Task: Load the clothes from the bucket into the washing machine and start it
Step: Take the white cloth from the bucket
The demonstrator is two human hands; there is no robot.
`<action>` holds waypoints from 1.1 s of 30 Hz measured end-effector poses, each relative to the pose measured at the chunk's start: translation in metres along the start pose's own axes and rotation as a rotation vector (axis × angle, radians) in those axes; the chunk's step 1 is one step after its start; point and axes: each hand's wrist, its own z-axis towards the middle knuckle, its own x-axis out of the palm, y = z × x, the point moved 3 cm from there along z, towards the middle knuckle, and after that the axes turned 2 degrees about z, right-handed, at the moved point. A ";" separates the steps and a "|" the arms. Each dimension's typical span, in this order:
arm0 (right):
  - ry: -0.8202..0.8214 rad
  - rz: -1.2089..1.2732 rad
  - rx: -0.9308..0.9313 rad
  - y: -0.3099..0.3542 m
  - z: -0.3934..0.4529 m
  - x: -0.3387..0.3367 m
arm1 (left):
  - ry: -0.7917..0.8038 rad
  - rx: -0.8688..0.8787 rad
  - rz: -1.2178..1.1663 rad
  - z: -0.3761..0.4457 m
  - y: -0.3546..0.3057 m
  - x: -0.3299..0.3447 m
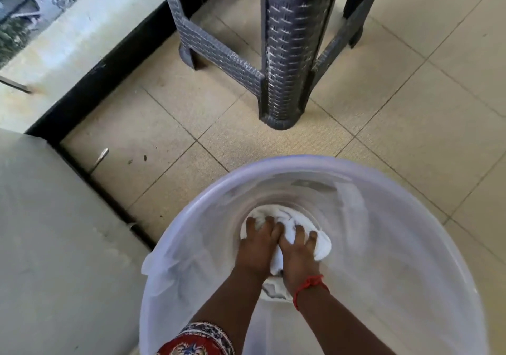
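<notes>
A tiled floor (273, 146) carries a dark woven-pattern stool (276, 53) and, nearer the person, a pale translucent bucket (410, 217). At the bucket's bottom lies a bundle of white clothes (287, 217). The left hand (260, 242) and right hand (298, 253) reach in side by side, fingers curled into the cloth. A red thread (308, 286) circles the right wrist.

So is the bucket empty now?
Not empty. A bunched white cloth lies at the bottom of the bucket, and the left hand and right hand are gripping it.
</notes>
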 end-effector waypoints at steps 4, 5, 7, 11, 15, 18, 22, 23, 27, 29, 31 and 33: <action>-0.006 0.001 -0.105 0.000 -0.022 -0.022 | 0.136 0.011 -0.043 -0.018 -0.013 -0.026; 0.000 0.089 -0.097 0.002 -0.036 -0.038 | 0.133 -0.002 -0.053 -0.027 -0.016 -0.038; 0.047 0.197 -0.067 0.005 -0.062 -0.065 | 0.137 -0.010 -0.054 -0.045 -0.023 -0.064; -0.065 0.305 -0.080 0.012 -0.115 -0.148 | -0.011 -0.012 -0.019 -0.086 -0.039 -0.143; -0.235 0.331 -0.165 0.029 -0.169 -0.240 | -0.103 -0.035 -0.023 -0.133 -0.053 -0.247; -0.254 0.385 -0.178 0.040 -0.216 -0.312 | -0.136 -0.064 -0.058 -0.176 -0.067 -0.334; -0.328 0.376 -0.239 0.053 -0.289 -0.410 | -0.251 -0.107 -0.099 -0.236 -0.084 -0.428; -0.348 0.351 -0.240 0.055 -0.309 -0.434 | -0.266 -0.105 -0.100 -0.254 -0.090 -0.451; -0.452 0.298 -0.293 0.062 -0.390 -0.518 | -0.359 -0.122 -0.120 -0.325 -0.115 -0.538; -0.511 0.270 -0.344 0.068 -0.434 -0.555 | -0.409 -0.144 -0.158 -0.367 -0.124 -0.574; -0.559 0.237 -0.414 0.080 -0.472 -0.585 | -0.473 -0.157 -0.199 -0.409 -0.126 -0.605; -0.604 0.220 -0.481 0.096 -0.507 -0.609 | -0.555 -0.161 -0.223 -0.446 -0.123 -0.630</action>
